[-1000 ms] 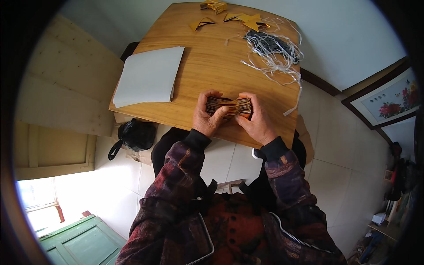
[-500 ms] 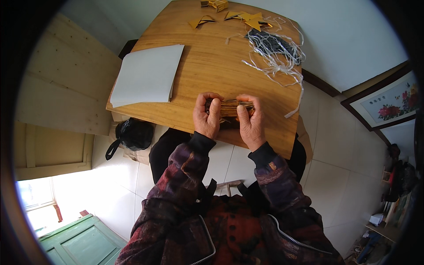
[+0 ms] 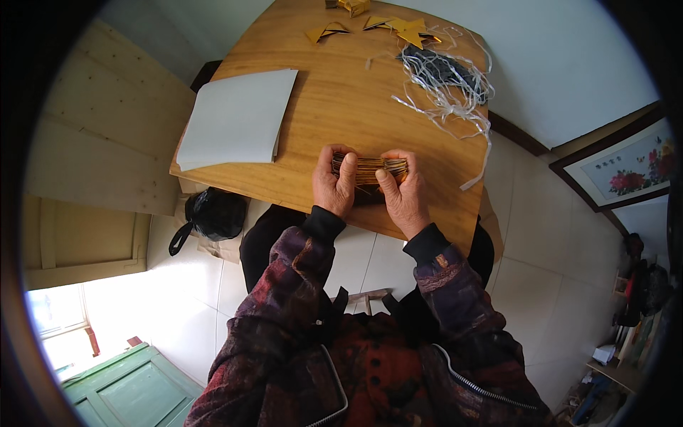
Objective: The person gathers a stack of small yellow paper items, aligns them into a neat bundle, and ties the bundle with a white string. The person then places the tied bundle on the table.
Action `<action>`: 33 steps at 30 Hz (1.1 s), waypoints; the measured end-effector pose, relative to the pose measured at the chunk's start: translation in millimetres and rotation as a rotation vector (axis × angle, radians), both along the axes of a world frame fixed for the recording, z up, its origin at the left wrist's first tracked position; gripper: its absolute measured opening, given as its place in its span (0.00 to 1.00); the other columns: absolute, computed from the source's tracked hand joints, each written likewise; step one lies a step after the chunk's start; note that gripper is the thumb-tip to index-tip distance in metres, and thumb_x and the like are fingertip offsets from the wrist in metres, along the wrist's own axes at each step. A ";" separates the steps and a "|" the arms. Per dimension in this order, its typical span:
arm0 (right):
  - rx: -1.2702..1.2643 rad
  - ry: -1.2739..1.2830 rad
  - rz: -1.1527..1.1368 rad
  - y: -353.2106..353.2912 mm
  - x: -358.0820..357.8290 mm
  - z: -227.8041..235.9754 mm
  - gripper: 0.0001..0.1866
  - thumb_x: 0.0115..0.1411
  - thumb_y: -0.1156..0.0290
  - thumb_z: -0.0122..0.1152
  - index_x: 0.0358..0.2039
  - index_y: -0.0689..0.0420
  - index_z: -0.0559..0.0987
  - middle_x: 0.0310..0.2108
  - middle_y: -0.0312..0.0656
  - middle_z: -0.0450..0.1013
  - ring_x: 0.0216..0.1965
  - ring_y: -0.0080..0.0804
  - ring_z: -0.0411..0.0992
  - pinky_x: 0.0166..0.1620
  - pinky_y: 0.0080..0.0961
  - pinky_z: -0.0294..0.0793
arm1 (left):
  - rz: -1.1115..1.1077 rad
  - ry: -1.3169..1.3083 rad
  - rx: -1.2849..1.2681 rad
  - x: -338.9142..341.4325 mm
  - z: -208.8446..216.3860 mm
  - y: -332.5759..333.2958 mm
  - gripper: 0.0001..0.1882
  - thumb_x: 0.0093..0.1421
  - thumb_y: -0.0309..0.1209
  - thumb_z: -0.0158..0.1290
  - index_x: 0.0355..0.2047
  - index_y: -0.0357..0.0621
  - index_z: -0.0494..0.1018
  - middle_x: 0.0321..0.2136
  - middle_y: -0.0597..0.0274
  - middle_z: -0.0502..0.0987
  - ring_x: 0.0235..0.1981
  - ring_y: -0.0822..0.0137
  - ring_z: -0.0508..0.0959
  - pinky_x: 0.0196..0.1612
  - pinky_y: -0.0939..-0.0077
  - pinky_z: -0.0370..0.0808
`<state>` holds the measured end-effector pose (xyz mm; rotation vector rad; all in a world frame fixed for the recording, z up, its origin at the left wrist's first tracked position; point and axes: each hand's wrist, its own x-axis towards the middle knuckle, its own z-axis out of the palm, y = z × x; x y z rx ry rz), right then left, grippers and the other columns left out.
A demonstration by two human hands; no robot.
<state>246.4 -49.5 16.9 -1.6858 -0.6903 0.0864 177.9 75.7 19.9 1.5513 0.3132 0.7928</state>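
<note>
Between my two hands is a thick stack of folded gold paper (image 3: 368,168), its layered edges facing up, at the near edge of the wooden table. My left hand (image 3: 334,181) closes round the stack's left end, thumb on the near side. At the right end my right hand (image 3: 403,188) grips it too, thumb pressed against the layers and fingers behind. The underside of the stack is dark and partly hidden by my hands.
A stack of white sheets (image 3: 238,117) lies on the table's left. At the far right sits a tangle of white plastic strings (image 3: 449,89) over a dark grey bundle. Folded gold paper pieces (image 3: 409,32) lie at the far edge. A black plastic bag (image 3: 215,213) rests below the table's left side.
My right thumb has shifted slightly left and down along the layered edges. My left hand keeps nearly the same hold, and the stack stays in place.
</note>
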 end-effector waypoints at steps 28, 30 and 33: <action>0.000 0.081 -0.145 10.8 -3.4 3.5 0.08 0.64 0.67 0.51 0.36 0.59 0.73 0.27 0.44 0.75 0.28 0.36 0.74 0.33 0.31 0.72 | 0.078 0.099 0.087 1.7 5.9 -1.7 0.10 0.65 0.30 0.42 0.36 0.36 0.70 0.30 0.60 0.77 0.31 0.72 0.73 0.38 0.76 0.71; 0.072 0.164 -0.109 10.3 -3.5 6.8 0.08 0.64 0.67 0.52 0.35 0.59 0.73 0.24 0.42 0.73 0.24 0.32 0.72 0.29 0.29 0.70 | 0.083 0.025 0.061 1.0 5.0 -4.0 0.10 0.66 0.31 0.43 0.35 0.37 0.70 0.28 0.62 0.76 0.29 0.73 0.71 0.37 0.78 0.70; 0.127 0.136 -0.080 9.3 -3.1 8.8 0.08 0.64 0.66 0.53 0.34 0.59 0.73 0.23 0.41 0.71 0.23 0.24 0.69 0.27 0.25 0.69 | 0.091 0.095 -0.018 1.0 2.2 -4.5 0.11 0.67 0.33 0.43 0.35 0.38 0.69 0.28 0.63 0.74 0.28 0.75 0.69 0.36 0.81 0.69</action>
